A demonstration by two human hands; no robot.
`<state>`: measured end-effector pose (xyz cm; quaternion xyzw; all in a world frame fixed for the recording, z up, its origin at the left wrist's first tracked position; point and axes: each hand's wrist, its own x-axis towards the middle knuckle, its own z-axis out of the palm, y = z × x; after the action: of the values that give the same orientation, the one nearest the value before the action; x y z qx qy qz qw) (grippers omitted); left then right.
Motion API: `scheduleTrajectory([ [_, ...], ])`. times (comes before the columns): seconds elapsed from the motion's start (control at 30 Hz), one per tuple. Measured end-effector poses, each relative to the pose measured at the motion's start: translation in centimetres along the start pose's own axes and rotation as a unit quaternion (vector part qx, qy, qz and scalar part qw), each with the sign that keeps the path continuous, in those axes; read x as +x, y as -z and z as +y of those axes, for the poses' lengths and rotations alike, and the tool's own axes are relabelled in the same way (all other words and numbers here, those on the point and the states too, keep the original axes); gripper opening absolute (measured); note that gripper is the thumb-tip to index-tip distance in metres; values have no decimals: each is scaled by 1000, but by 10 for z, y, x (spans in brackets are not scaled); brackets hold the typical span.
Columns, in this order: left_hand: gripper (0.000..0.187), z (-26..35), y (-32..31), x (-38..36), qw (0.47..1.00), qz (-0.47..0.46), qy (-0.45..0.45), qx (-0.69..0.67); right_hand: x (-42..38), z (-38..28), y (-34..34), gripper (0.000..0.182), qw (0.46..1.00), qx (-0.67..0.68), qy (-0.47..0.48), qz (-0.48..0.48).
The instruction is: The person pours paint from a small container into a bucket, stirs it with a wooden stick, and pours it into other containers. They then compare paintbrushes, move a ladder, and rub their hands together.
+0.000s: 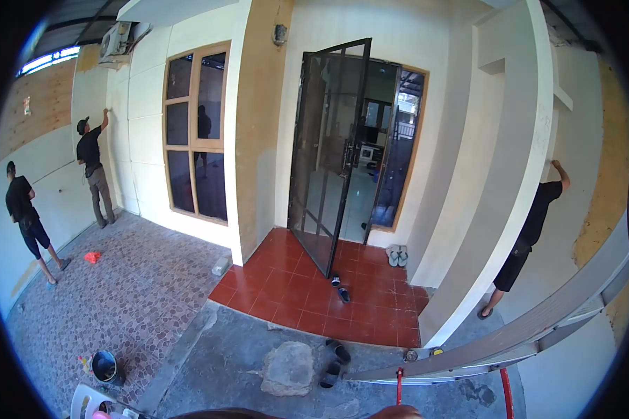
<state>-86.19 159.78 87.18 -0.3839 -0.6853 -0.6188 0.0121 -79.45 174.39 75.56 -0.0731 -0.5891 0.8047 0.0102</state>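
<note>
From my feed neither of my hands shows, so I cannot tell their state; nearest, at 5 o'clock, a grey ladder [510,342] slants across, with 2 dark sandals [333,362] and a flat stone [289,368] at 6, a bucket [105,366] at 7, and no readable writing.

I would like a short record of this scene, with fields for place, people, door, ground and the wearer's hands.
place: tiled porch of a house
people: three in black shirts, two at the left wall, one at the right wall
door: metal door, open
ground: bucket, sandals, flat stone
near camera: ladder
hands: neither in view
</note>
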Motion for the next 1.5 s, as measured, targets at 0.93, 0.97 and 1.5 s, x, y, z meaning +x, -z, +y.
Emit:
scheduleTrajectory([
  [0.93,71,-66,28,-48,664,146,594,-431,-19,-24,-123,74,975,-167,144,-21],
  [0.97,77,-53,14,-34,651,123,545,-514,-15,-2,-116,71,922,-335,192,-22],
  [1.5,91,-110,33,-72,756,89,570,-309,-39,-65,-111,84,963,154,-192,-107],
])
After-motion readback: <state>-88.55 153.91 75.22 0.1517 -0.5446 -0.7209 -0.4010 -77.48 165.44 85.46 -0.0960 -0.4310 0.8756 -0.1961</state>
